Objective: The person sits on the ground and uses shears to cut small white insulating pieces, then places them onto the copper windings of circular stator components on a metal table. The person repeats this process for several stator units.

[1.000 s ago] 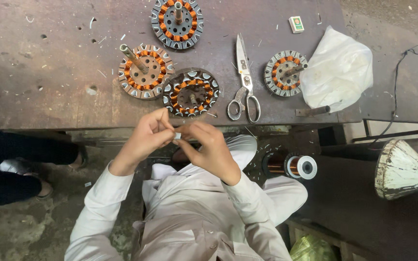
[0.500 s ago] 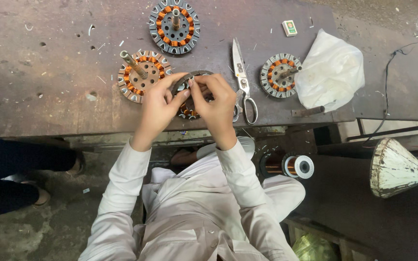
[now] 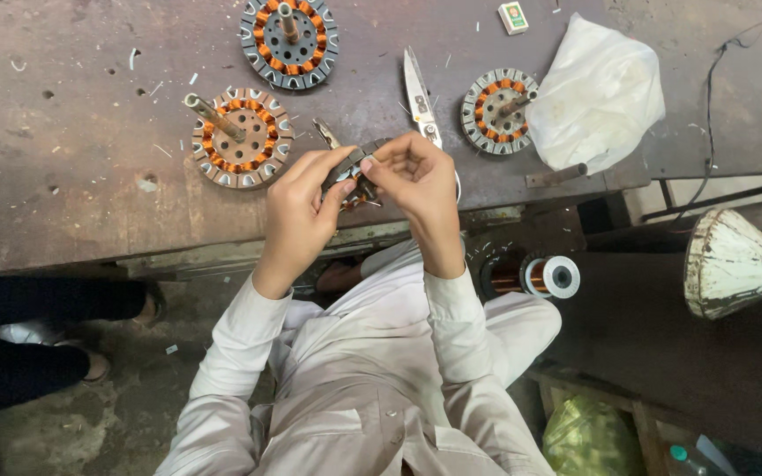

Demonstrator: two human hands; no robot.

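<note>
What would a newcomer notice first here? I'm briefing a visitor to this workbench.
Both hands, left hand and right hand, meet at the bench edge around a round stator. Three more copper-wound stators lie behind, scissors between them, a white bag to the right.

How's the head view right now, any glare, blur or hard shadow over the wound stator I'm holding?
Head view: soft, even daylight, no hard shadows on the workbench; the left hand and right hand are sharp, but they cover most of the held stator; mild glare on the scissors and the white plastic bag; lower right corner falls dark, straight edges bow slightly towards the borders.
</note>
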